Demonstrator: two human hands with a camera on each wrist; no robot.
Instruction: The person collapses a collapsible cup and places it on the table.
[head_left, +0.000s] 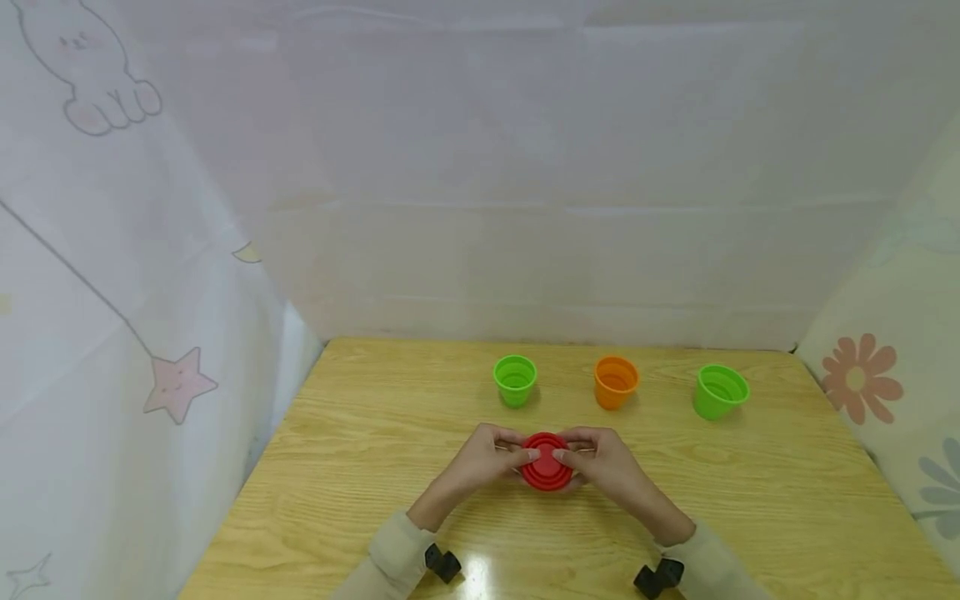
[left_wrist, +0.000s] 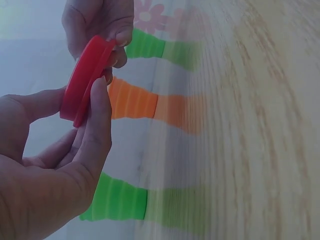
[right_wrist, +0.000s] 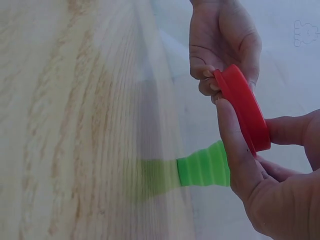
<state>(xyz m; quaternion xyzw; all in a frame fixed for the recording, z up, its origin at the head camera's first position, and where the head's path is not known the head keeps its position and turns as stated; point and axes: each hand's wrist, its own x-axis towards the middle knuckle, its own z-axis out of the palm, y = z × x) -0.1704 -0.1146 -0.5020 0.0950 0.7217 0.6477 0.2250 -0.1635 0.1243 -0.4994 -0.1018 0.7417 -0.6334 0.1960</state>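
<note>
A red collapsible cup [head_left: 547,472], folded flat into a ringed disc, is held up above the table between both hands. My left hand [head_left: 483,460] grips its left edge, thumb on the ringed face and fingers behind. On the opposite edge, my right hand [head_left: 611,468] pinches it the same way, its thumb also on the face. From the side, the left wrist view shows the red cup [left_wrist: 85,82] as a thin disc with a rim. The right wrist view has the red cup [right_wrist: 245,107] tilted between the two hands.
Beyond the hands, a green cup [head_left: 515,382], an orange cup [head_left: 615,383] and another green cup [head_left: 718,392] stand unfolded in a row on the wooden table [head_left: 360,433]. A printed cloth [head_left: 525,167] hangs behind the table and along both sides.
</note>
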